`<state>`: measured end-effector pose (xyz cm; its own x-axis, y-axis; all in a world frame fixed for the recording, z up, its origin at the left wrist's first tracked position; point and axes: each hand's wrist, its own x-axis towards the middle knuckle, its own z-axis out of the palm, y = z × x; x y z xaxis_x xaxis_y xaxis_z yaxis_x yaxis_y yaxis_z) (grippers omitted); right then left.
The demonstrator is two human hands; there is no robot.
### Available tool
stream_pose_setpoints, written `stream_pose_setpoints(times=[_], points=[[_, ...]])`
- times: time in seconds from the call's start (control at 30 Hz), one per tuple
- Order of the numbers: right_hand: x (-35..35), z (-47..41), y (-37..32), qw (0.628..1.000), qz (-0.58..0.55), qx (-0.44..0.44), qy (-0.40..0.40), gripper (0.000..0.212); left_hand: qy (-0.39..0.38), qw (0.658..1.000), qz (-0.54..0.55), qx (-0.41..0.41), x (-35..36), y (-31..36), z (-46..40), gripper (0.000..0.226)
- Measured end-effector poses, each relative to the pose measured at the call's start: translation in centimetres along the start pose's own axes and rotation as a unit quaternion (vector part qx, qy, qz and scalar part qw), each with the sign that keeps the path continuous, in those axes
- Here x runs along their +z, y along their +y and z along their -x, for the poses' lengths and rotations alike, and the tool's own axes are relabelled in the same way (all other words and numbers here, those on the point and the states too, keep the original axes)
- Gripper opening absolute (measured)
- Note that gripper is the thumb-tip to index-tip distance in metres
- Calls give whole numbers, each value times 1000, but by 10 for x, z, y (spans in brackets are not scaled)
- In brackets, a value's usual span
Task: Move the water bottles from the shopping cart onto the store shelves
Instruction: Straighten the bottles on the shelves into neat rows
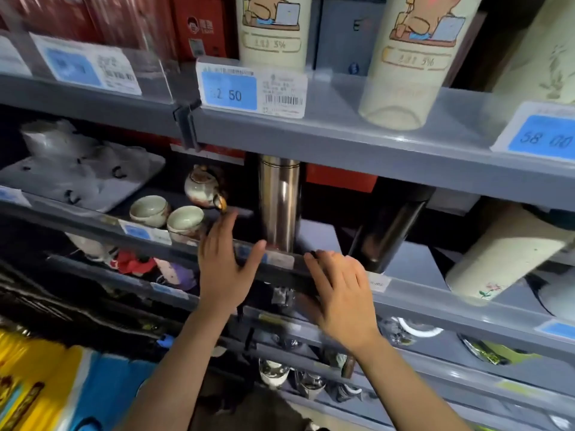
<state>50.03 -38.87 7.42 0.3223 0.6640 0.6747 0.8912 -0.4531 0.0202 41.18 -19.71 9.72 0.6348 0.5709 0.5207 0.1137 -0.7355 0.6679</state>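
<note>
head view: nearest the camera two bare forearms reach up from the bottom edge toward the grey store shelves. the left hand [228, 265] is spread flat, fingers [219, 231] straight and apart, thumb stretched to the right so its tip lies at the front edge of the middle shelf [435, 303], just below the foot of the steel water bottle [280, 203]. it holds nothing. the right hand [340, 295] is also open, fingers relaxed and a little apart, their tips at the dark front rail of the same shelf, just right of the steel bottle's base; it grips nothing either.

the steel water bottle stands upright at the front edge of the middle shelf, between the two hands, its top hidden behind the upper shelf [342, 141]. just to its right a black water bottle [389, 231] stands on the same shelf, apart from it. further right, near the right end of that shelf, a cream bottle [504, 253] with a small flower print.

left of the steel bottle on the middle shelf sit a small teapot [203, 185] and two pale cups [168, 217], with a grey tray [84, 178] of wrapped ware further left.

on the upper shelf two cream bottles with a cartoon print [413, 60] stand upright, one near the front edge, and a blue price tag [228, 90] reading 50 sits on the front lip. lower shelves carry glassware, too blurred to tell apart.
</note>
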Motion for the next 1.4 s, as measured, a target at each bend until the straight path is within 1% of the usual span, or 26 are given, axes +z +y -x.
stream_pose_setpoints(times=[0.1, 0.17, 0.23, 0.27, 0.4, 0.47, 0.53, 0.6, 0.67, 0.73, 0.83, 0.9, 1.0, 1.1, 1.17, 1.27, 1.4], points=[[2, 1, -4, 997, 75, 15, -31, 67, -26, 990, 131, -37, -3, 23, -17, 84], [2, 2, -6, 994, 102, 19, -39, 65, -30, 970, 226, -89, 5, 40, -30, 98], [0, 3, -6, 993, 105, 19, -41, 65, -17, 953, 274, -124, 15, 53, -38, 107], [-1, 3, -6, 994, 102, 17, -41, 66, -5, 953, 278, -118, 19, 56, -38, 108], [-2, 5, -5, 993, 107, 17, -49, 69, 38, 958, 275, -74, 32, 57, -27, 94], [1, 6, -5, 993, 108, 22, -44, 70, 44, 961, 269, -54, 33, 52, -26, 92], [3, 6, -6, 993, 110, 28, -37, 70, 51, 964, 261, -17, 32, 47, -27, 91], [6, 6, -7, 993, 107, 35, -26, 68, 80, 972, 222, 9, 32, 46, -29, 87], [9, 6, -7, 994, 101, 41, -17, 67, 114, 979, 168, -5, 34, 50, -30, 89], [10, 6, -7, 994, 102, 42, -10, 67, 130, 984, 122, -20, 38, 53, -32, 91], [11, 6, -6, 994, 107, 38, -2, 68, 142, 986, 92, -4, 42, 52, -30, 89], [12, 6, -5, 994, 108, 36, 4, 67, 141, 983, 117, 26, 40, 45, -26, 86], [15, 6, -4, 993, 111, 34, 10, 69, 89, 980, 174, 40, 29, 36, -21, 81], [18, 6, -5, 993, 114, 36, 17, 69, 22, 978, 197, 60, 20, 28, -25, 87], [17, 6, -4, 992, 116, 36, 19, 68, 3, 979, 189, 75, 19, 24, -27, 92], [17, 6, -4, 992, 117, 36, 23, 68, 17, 981, 186, 51, 21, 27, -26, 101], [17, 5, -5, 993, 113, 33, 26, 67, 97, 986, 124, 52, 31, 35, -20, 100]])
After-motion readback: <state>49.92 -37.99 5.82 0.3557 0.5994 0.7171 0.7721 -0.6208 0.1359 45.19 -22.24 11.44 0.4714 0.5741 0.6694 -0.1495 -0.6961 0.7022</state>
